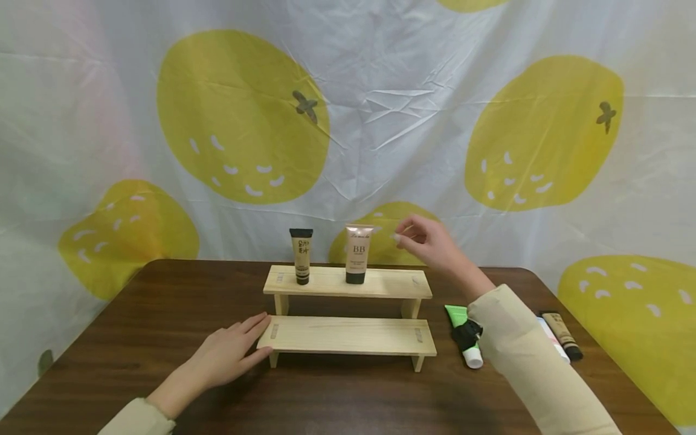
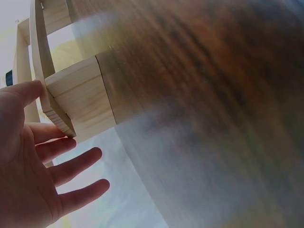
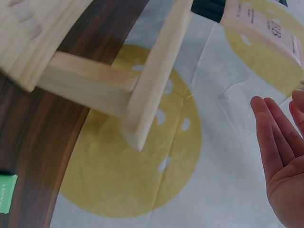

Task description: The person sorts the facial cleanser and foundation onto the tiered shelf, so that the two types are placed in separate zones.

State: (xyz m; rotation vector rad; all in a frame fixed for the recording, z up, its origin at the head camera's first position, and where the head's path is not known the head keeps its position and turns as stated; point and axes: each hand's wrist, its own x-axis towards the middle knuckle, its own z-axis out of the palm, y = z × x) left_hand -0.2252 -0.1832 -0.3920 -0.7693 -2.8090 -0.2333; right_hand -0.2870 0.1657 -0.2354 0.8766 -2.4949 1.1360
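A two-tier stand of pale wood has a lower board [image 1: 348,335] in front and a raised upper board [image 1: 391,283] behind. My left hand [image 1: 231,351] touches the left end of the lower board; in the left wrist view the thumb meets one edge, with the outer fingers spread. On the upper board stand a small gold tube with black ends [image 1: 302,257] and a pinkish BB cream tube [image 1: 357,255], its black cap down. My right hand [image 1: 426,241] hovers just right of the BB cream tube, apart from it, fingers loosely bent and holding nothing.
Right of the stand lies a green tube with a white cap [image 1: 474,357], partly behind the right wrist's black strap. Beyond the sleeve lie a white tube [image 1: 556,343] and a gold tube with a black cap [image 1: 560,331]. A lemon-print curtain [image 1: 380,151] hangs behind the table.
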